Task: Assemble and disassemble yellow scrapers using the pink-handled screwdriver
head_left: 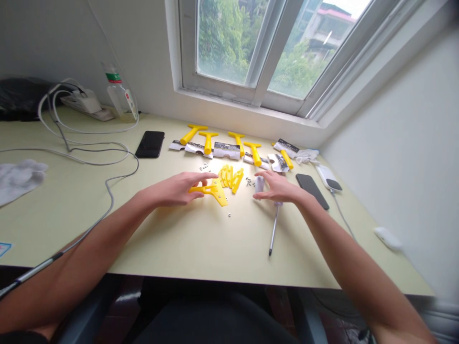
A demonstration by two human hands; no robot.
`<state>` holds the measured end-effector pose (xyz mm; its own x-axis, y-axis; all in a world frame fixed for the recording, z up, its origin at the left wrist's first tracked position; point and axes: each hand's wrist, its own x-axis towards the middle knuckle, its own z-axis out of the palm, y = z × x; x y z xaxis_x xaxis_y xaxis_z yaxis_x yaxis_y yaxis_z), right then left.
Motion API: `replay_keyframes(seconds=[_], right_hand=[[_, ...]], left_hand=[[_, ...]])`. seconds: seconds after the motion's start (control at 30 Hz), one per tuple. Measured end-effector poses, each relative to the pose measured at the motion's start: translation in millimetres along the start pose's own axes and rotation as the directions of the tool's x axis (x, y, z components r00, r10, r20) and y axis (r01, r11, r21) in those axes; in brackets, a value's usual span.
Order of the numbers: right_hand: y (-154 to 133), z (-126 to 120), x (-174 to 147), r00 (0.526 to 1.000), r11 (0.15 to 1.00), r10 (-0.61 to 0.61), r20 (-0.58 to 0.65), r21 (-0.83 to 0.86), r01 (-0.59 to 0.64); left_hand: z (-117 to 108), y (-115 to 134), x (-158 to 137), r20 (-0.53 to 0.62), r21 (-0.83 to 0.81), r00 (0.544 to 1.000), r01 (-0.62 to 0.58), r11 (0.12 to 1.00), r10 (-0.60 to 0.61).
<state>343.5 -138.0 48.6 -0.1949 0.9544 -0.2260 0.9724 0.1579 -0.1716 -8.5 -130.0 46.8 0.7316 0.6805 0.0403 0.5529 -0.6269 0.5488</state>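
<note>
My left hand (179,188) grips a yellow scraper (218,192) by its handle, its wide head turned to the right. Small metal nuts or screws show on that head. In my right hand (274,186), a small whitish flat piece (258,187) sits between thumb and fingers; its kind is unclear. Partly under this hand lies a screwdriver (274,229), shaft toward the front edge. Between my hands is a group of yellow plastic pieces (231,179). Beside them lie small metal screws (248,182), a cluster of nuts (204,166) and one loose nut (229,215).
Several yellow scrapers (209,141) rest on printed cards (227,150) below the window. A black phone (150,144) lies left, a dark phone (311,191) and a white power bank (328,177) right. Cables (107,181), a bottle (122,98) and a white glove (23,177) occupy the left side.
</note>
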Motion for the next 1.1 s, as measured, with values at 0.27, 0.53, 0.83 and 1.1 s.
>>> replay_keyframes(seconds=[0.27,0.53,0.83,1.1], right_hand=[[10,8,8,0.998,0.999,-0.051,-0.042,-0.007,0.051],[11,1,-11,0.986,0.996,-0.084,-0.145,-0.01,0.084],[-84,22,-28,0.909,0.905,-0.416,0.012,0.099,0.413],[-81,32,2,0.922,0.919,-0.378,-0.087,0.084,0.384]], left_hand=[[-1,-1,-1,-0.002,0.003,1.0,0.004,1.0,-0.004],[-4,-8,-1,-0.037,0.011,0.999,0.001,1.0,0.0],[-19,-19,-4,-0.15,0.046,0.987,0.056,0.997,-0.049],[-20,-20,-5,-0.16,0.038,0.986,0.059,0.998,-0.052]])
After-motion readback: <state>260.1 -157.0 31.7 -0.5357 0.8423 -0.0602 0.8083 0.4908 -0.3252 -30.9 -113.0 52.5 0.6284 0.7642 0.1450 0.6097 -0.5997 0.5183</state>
